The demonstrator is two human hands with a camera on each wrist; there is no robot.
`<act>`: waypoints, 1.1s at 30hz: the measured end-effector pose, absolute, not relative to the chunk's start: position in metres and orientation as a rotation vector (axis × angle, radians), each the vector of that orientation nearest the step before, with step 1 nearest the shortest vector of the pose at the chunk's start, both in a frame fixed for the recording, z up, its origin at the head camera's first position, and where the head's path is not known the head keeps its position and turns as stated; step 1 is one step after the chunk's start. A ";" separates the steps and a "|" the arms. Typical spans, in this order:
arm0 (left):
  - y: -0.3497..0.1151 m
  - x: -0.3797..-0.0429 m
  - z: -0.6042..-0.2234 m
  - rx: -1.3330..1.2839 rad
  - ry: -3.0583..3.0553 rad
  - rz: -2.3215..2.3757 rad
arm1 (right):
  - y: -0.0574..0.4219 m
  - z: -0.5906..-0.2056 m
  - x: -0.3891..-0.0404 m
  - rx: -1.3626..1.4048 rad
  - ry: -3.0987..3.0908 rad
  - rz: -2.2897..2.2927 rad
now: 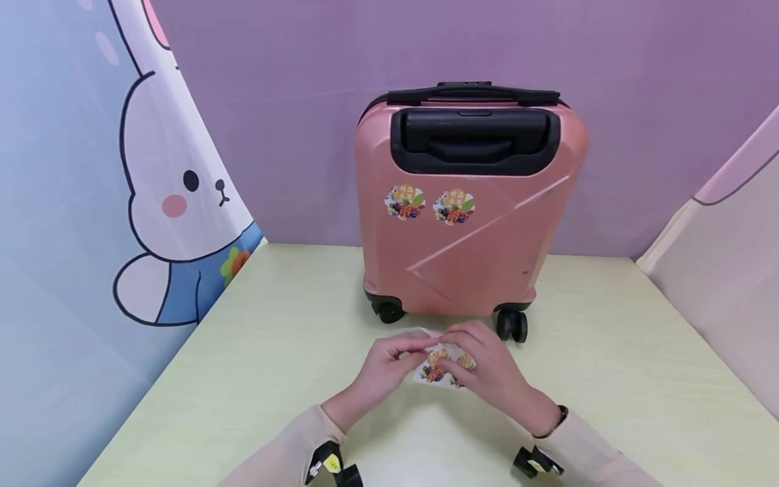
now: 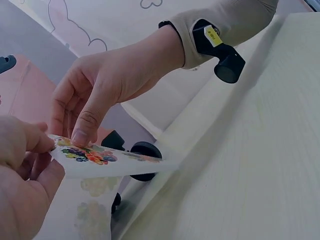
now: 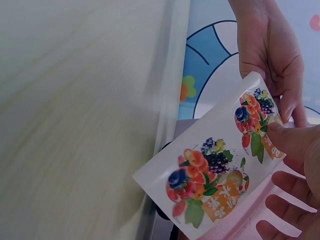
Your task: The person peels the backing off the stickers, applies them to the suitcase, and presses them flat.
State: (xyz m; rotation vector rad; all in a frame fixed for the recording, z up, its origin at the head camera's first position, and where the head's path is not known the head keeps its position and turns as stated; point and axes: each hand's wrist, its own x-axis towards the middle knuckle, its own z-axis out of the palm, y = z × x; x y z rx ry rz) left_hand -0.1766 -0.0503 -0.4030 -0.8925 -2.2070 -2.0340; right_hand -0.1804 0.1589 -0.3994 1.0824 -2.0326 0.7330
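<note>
A white sticker sheet (image 3: 159, 176) printed with round fruit stickers is held above the table, in front of the suitcase. My left hand (image 1: 389, 368) pinches the sheet's left edge between thumb and fingers. My right hand (image 1: 489, 368) grips the upper part, its thumb lying on one printed sticker (image 3: 252, 117) in the right wrist view. Another fruit sticker (image 3: 207, 182) shows fully on the sheet there. In the left wrist view, a pale surface with faint fruit prints (image 2: 92, 217) hangs below the sheet's edge.
A pink suitcase (image 1: 468, 270) with black handles stands upright behind the hands on the pale table (image 1: 280, 325). Two round fruit stickers, a left one (image 1: 404, 202) and a right one (image 1: 454, 207), are on its front. A rabbit-print curtain (image 1: 164, 169) hangs at left.
</note>
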 end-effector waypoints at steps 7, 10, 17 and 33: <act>-0.052 -0.176 -0.401 -0.786 -2.279 -2.080 | 0.158 -0.400 -0.182 1.067 -2.039 0.733; -0.053 -0.178 -0.400 -0.751 -2.294 -2.127 | 0.158 -0.399 -0.183 1.068 -2.038 0.737; -0.055 -0.179 -0.400 -0.710 -2.271 -2.205 | 0.157 -0.401 -0.184 1.066 -2.043 0.751; -0.053 -0.180 -0.403 -0.694 -2.192 -2.368 | 0.153 -0.401 -0.185 1.061 -2.069 0.730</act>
